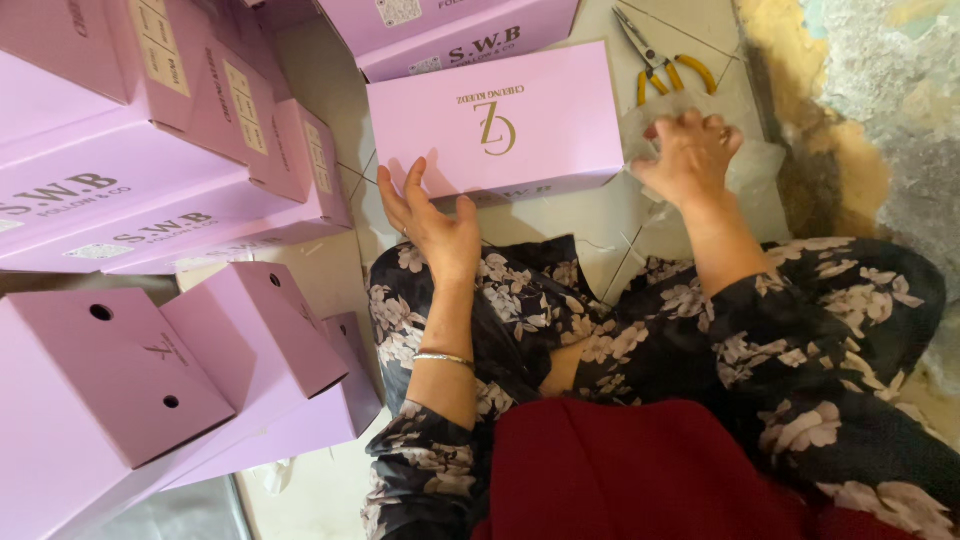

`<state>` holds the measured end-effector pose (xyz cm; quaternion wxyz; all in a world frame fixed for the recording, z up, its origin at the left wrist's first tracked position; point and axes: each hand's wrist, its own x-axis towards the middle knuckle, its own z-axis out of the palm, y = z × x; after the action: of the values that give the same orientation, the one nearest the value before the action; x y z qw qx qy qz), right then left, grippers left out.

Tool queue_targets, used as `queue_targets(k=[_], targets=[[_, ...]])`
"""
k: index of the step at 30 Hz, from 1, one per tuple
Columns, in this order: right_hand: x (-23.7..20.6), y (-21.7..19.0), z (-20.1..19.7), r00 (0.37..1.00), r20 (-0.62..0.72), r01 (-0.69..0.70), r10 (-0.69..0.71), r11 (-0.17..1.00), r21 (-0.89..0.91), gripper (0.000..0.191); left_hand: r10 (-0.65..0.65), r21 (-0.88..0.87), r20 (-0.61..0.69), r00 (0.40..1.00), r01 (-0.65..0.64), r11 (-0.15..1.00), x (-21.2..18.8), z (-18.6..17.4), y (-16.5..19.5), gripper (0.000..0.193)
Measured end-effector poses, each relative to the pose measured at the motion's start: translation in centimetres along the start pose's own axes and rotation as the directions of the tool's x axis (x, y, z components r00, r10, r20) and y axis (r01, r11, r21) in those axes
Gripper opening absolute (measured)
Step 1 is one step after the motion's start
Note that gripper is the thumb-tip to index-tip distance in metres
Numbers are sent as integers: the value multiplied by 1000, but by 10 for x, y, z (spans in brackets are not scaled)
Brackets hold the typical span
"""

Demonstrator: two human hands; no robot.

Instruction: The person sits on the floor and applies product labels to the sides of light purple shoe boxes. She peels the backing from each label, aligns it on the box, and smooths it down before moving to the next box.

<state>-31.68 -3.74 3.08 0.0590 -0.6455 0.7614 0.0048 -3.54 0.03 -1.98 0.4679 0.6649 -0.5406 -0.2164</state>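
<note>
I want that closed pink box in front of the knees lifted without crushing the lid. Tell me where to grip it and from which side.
Judging by its pose, grip the pink box by its two short ends, one hand each. The left hand sits at its near left corner, the right hand beside its right end on clear wrapping. It lies flat, lid up.

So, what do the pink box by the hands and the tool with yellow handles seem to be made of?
The pink box looks like matte printed cardboard: flat panels, sharp folded edges, gold lettering on the lid. The tool, likely small pliers, seems to have dull grey metal jaws, and its yellow handles look like a plastic or rubber coating. The left hand touches the box edge; the right hand rests on something clear, maybe plastic film.
</note>
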Motion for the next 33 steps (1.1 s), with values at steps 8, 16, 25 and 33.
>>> queue_targets(k=[8, 16, 25, 33], targets=[[20, 38, -4, 1000, -2, -31, 31, 995, -90, 21, 15, 21, -24, 1000, -14, 1000, 2, 39, 30, 68], [26, 62, -28, 998, 6, -25, 56, 349, 937, 24, 295, 35, 49, 954, -296, 954, -8, 59, 70, 49], [-62, 38, -55, 966, -56, 1, -252, -212, 977, 5, -68, -676, 437, 897, 377, 634, -77, 18, 142, 25], [-111, 57, -62, 962, -144, 101, -232, -186, 977, 3, 8, -823, 404, 915, 360, 438, -114, -1, 141, 14]])
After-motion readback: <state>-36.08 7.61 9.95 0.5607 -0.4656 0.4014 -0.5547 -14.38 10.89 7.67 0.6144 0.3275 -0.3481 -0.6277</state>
